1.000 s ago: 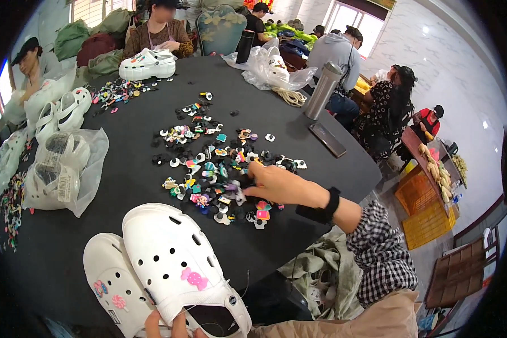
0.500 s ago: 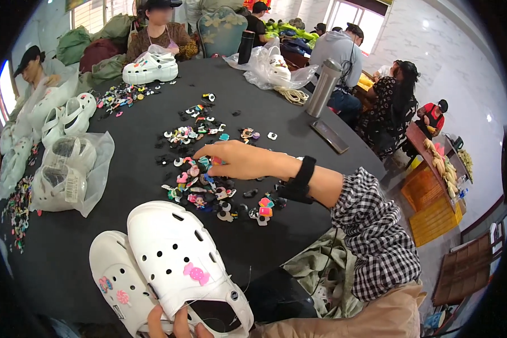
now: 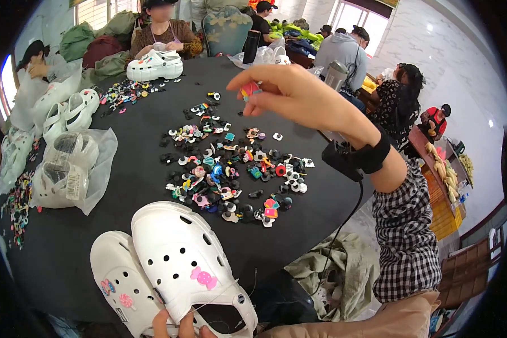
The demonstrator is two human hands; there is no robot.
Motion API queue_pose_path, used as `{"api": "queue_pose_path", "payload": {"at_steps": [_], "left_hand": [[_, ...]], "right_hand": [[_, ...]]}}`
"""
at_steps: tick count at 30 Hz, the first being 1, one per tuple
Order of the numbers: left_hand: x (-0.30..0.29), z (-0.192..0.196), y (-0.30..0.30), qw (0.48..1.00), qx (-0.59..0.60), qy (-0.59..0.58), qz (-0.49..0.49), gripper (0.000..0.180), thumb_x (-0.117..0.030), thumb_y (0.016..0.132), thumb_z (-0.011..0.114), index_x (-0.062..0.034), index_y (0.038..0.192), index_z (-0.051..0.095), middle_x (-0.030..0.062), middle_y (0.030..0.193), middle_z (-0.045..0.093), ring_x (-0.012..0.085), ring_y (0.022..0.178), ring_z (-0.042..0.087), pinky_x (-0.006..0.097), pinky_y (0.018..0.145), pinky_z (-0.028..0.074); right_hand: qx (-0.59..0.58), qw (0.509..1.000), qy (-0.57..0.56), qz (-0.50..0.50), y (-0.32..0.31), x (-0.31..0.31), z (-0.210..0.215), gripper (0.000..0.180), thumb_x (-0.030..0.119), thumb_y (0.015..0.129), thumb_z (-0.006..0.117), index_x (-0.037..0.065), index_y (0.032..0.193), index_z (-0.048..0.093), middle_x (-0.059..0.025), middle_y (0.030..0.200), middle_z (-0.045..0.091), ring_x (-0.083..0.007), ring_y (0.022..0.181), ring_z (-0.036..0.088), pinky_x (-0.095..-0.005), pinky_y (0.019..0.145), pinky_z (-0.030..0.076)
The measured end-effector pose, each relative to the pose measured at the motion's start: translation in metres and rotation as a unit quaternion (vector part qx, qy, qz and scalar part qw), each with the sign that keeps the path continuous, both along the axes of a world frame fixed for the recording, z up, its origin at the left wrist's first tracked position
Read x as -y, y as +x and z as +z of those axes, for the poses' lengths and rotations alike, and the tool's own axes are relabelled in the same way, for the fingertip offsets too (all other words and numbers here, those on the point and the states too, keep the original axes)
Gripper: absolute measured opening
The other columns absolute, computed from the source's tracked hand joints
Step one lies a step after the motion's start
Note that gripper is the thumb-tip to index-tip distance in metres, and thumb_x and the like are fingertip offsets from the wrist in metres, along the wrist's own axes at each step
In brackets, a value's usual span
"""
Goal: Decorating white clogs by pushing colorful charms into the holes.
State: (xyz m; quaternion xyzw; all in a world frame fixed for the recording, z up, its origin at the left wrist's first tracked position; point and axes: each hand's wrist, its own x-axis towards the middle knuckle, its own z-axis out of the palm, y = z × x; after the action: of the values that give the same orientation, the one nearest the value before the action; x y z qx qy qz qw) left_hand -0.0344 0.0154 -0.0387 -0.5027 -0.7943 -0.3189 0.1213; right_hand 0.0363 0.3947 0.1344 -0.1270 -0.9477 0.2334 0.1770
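At the bottom, my left hand [image 3: 174, 328] grips a pair of white clogs [image 3: 172, 239] by the heel opening; only its fingertips show. The front clog carries a pink candy-shaped charm [image 3: 204, 278]. On the clog behind it sit a pink lollipop charm [image 3: 126, 300] and a colourful charm [image 3: 107, 287]. My right hand [image 3: 298, 98] is raised over the table's far right part, pinching a small pink, yellow and teal shoe charm [image 3: 250, 90]. Below and left of it a loose pile of shoe charms [image 3: 222, 169] lies on the black table [image 3: 146, 180].
Bagged white clogs [image 3: 67, 169] and more charms [image 3: 19, 214] line the left side. Across the table a person [image 3: 163, 34] sits behind a white clog [image 3: 155, 65]. A steel flask [image 3: 336, 75] stands behind my right hand. Other people work farther back. A black cable [image 3: 349, 219] hangs from my right wrist.
My right hand has lifted off the charm pile, up and to the right, with a charm now between its fingers. My left hand and the clogs have barely moved.
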Motion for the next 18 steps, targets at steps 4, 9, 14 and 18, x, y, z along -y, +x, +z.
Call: {"api": "queue_pose_path", "payload": {"at_steps": [4, 9, 14, 18], "left_hand": [[-0.002, 0.001, -0.001, 1.0, -0.005, 0.006, -0.003, 0.03, -0.021, 0.093, 0.06, -0.0036, 0.117, 0.066, 0.0245, 0.132, 0.046, 0.0412, 0.113, 0.05, 0.049, 0.092, 0.042], [-0.001, 0.001, 0.0, 1.0, -0.014, 0.005, 0.015, 0.028, -0.018, 0.093, 0.06, -0.0028, 0.114, 0.067, 0.0243, 0.132, 0.046, 0.0408, 0.112, 0.05, 0.048, 0.092, 0.043], [-0.004, 0.002, -0.001, 1.0, -0.008, 0.007, 0.001, 0.028, -0.018, 0.092, 0.06, -0.0035, 0.115, 0.067, 0.0229, 0.132, 0.046, 0.0392, 0.11, 0.051, 0.047, 0.088, 0.043], [-0.002, -0.001, 0.002, 1.0, -0.008, 0.008, 0.017, 0.031, -0.016, 0.089, 0.062, -0.006, 0.117, 0.067, 0.0223, 0.132, 0.047, 0.0387, 0.108, 0.05, 0.047, 0.088, 0.041]], "right_hand": [[-0.053, 0.996, 0.058, 0.035, -0.009, -0.003, -0.001, 0.024, 0.004, 0.09, 0.054, 0.0, 0.108, 0.068, -0.0133, 0.086, 0.071, -0.0187, 0.075, 0.072, -0.0321, 0.071, 0.057], [-0.039, 0.994, 0.076, 0.061, -0.044, -0.012, -0.004, 0.021, 0.004, 0.088, 0.053, 0.0, 0.096, 0.072, -0.0154, 0.085, 0.07, -0.0231, 0.071, 0.071, -0.0362, 0.068, 0.057], [-0.032, 0.98, 0.194, 0.015, -0.096, -0.064, -0.034, 0.02, 0.006, 0.089, 0.053, 0.001, 0.1, 0.07, -0.0157, 0.093, 0.066, -0.0277, 0.084, 0.069, -0.0379, 0.077, 0.056], [-0.003, 0.985, 0.175, 0.01, -0.145, -0.086, -0.114, 0.021, 0.013, 0.088, 0.058, 0.001, 0.101, 0.069, -0.0218, 0.103, 0.062, -0.0397, 0.096, 0.063, -0.0452, 0.088, 0.052]]}}
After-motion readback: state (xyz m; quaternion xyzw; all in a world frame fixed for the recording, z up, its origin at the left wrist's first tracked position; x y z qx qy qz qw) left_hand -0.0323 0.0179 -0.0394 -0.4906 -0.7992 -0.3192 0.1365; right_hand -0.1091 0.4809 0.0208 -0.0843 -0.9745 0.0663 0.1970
